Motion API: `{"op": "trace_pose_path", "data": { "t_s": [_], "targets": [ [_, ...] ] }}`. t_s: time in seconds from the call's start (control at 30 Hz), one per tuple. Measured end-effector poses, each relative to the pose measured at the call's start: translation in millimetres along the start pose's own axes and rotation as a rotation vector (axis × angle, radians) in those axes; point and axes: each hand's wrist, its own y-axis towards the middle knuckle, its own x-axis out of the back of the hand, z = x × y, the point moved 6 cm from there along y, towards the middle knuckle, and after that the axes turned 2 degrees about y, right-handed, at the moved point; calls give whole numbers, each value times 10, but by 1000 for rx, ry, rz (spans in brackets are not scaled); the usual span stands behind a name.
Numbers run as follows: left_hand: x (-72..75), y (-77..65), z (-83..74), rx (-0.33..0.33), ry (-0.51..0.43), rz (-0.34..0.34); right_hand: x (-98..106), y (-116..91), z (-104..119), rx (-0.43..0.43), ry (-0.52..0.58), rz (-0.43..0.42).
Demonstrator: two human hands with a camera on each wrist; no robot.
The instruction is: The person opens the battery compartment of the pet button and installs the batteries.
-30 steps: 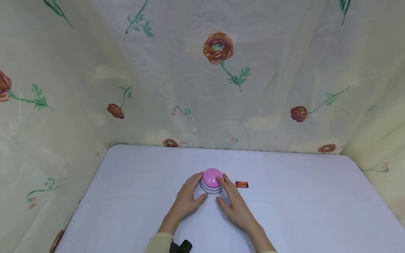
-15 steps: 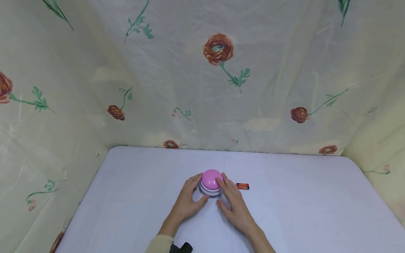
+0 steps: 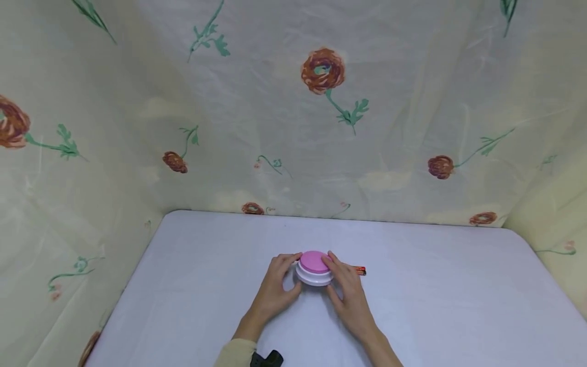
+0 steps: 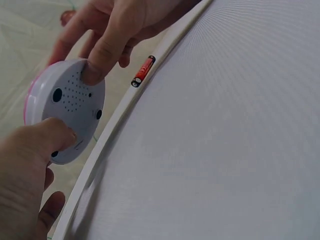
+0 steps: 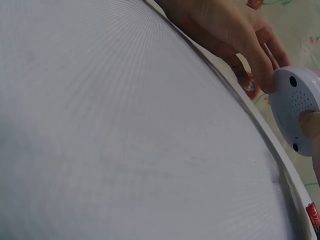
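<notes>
A round push button with a pink top (image 3: 314, 261) and a white base is raised and tilted in the head view, its front edge up. My left hand (image 3: 271, 290) grips its left side and my right hand (image 3: 352, 300) its right side. In the left wrist view the white underside (image 4: 75, 107) shows small speaker holes and dark round feet. The left thumb (image 4: 57, 135) and the right thumb (image 4: 95, 67) press on that underside, while other fingers reach around the far side. Red and black battery cells (image 3: 362, 270) lie just right of the right hand, partly hidden; one or two, I cannot tell.
The button is above a white-covered table (image 3: 206, 265). A pale flowered curtain (image 3: 376, 142) stands behind the table's far edge and on both sides. A black strap device (image 3: 268, 359) is on the left wrist.
The push button has tipped back and come up, so more white base shows and its pink dome looks flatter. Both hands have closed more firmly on its rim. The right hand now partly covers the battery cells.
</notes>
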Motion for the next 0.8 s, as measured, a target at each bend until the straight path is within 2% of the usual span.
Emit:
{"op": "trace_pose_path", "data": {
  "t_s": [0.23,0.47,0.8],
  "targets": [
    [-10,7,17,16,-59,13,17,-6,28,66,16,-37],
    [-33,11,-28,-67,-96,56,25,7,45,141,39,-70],
    [-22,7,-94,-129,-105,68,10,-20,27,115,41,-47]
  ]
}}
